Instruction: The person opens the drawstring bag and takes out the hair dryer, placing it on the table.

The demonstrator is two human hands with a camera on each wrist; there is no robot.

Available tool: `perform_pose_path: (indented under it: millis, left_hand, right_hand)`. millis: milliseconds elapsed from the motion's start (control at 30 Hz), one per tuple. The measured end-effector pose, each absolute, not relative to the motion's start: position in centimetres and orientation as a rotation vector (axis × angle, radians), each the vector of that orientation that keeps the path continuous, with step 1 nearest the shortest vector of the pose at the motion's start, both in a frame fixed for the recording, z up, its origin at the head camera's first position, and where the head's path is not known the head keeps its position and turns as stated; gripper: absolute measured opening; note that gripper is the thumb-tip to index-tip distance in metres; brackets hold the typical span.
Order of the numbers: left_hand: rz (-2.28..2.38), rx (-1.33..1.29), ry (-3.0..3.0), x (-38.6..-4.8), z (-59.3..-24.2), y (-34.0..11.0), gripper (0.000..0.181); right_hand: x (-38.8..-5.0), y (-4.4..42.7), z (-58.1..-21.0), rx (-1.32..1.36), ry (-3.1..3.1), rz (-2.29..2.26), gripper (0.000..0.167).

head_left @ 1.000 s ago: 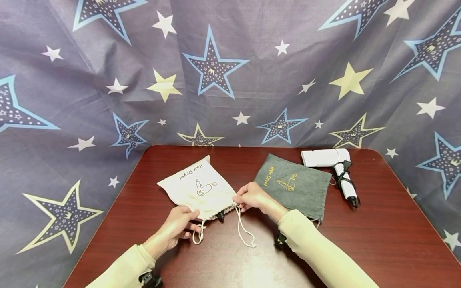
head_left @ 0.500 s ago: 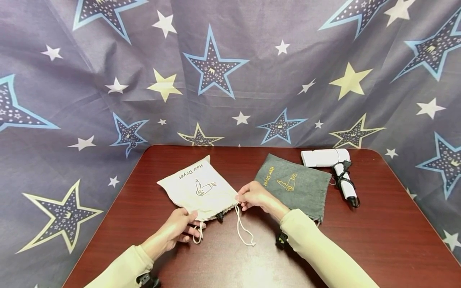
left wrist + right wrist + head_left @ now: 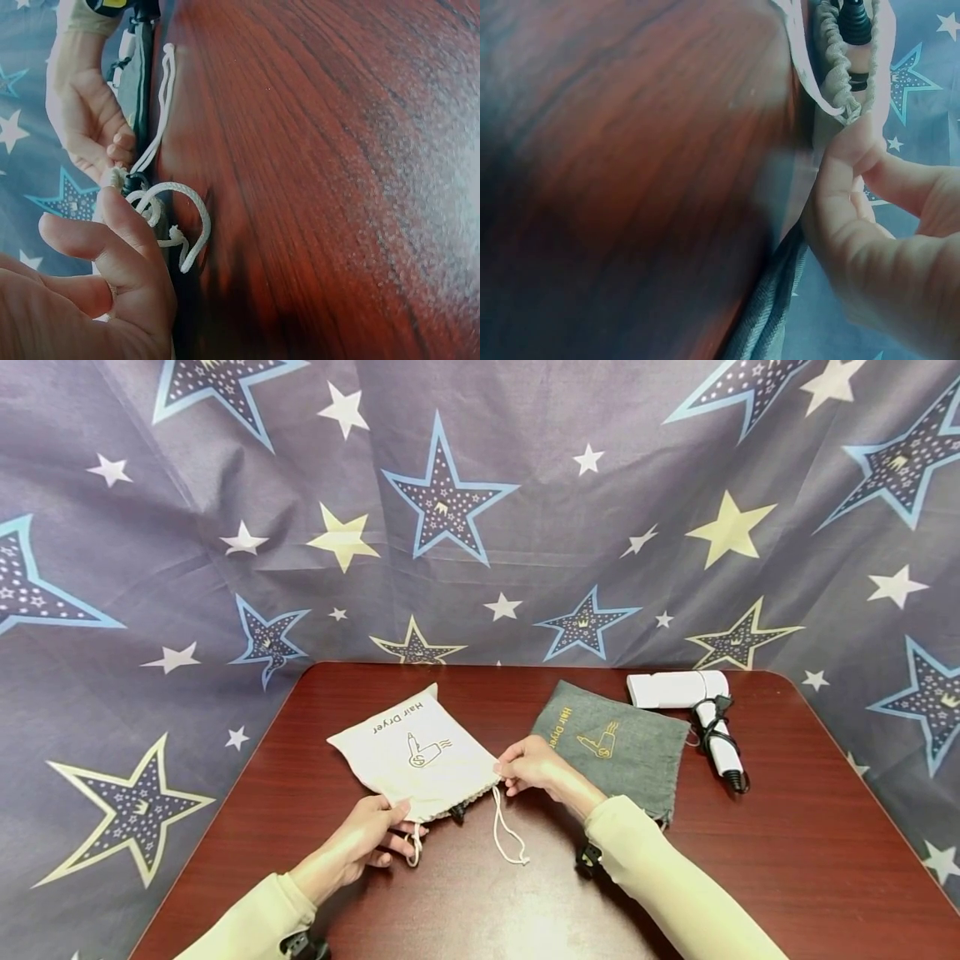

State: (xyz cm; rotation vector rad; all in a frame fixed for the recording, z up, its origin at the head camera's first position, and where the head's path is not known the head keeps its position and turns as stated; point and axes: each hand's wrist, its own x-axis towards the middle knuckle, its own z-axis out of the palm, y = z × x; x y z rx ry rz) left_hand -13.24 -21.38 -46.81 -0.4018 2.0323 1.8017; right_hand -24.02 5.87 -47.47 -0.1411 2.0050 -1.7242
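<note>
A white drawstring bag (image 3: pixel 442 781) printed "Hair Dryer" lies on the table with its gathered mouth towards me. My left hand (image 3: pixel 363 833) pinches the mouth's left corner, thumb on top, beside a white cord loop (image 3: pixel 204 214). At the right corner, my right hand (image 3: pixel 538 768) pinches the edge between thumb and fingers; another cord (image 3: pixel 517 861) hangs from there onto the table. A black ribbed cord end (image 3: pixel 855 24) shows inside the mouth in the right wrist view, next to a pale part. The rest of the bag's contents is hidden.
To the right lies a grey drawstring bag (image 3: pixel 618 764), partly under my right forearm. Beyond it is a white hair dryer (image 3: pixel 678 689) with its black cord wrapped round the handle. A star-patterned cloth (image 3: pixel 480 527) hangs behind the table (image 3: pixel 420 910).
My hands have moved slightly apart, the right one a little to the right. The bag's mouth is stretched wider and flatter, and the cord loops reach out a little less.
</note>
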Motion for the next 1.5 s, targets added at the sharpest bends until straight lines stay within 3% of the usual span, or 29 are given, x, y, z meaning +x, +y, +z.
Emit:
perform_pose_path:
  millis: [700,833,1000,1200,1500]
  left_hand:
    - [1.81,-0.4,2.056,-12.9,-46.8,-21.5,0.027]
    - [1.728,-0.344,2.191,-12.7,-46.9,-21.2,0.039]
    - [1.644,-0.331,2.368,-12.9,-47.0,-20.1,0.046]
    - [1.615,-0.353,2.457,-13.6,-47.3,-18.6,0.053]
    - [1.531,-0.275,2.611,-14.2,-47.6,-17.6,0.032]
  right_hand:
    - [-24.1,6.3,-47.2,-0.193,2.049,-1.707,0.008]
    - [-24.0,6.4,-46.9,-0.29,2.137,-1.582,0.016]
    - [-23.6,5.9,-46.7,-0.451,2.292,-1.396,0.038]
    - [-23.2,5.0,-46.8,-0.466,2.561,-1.166,0.041]
    - [-23.0,4.8,-46.8,-0.415,2.602,-1.154,0.031]
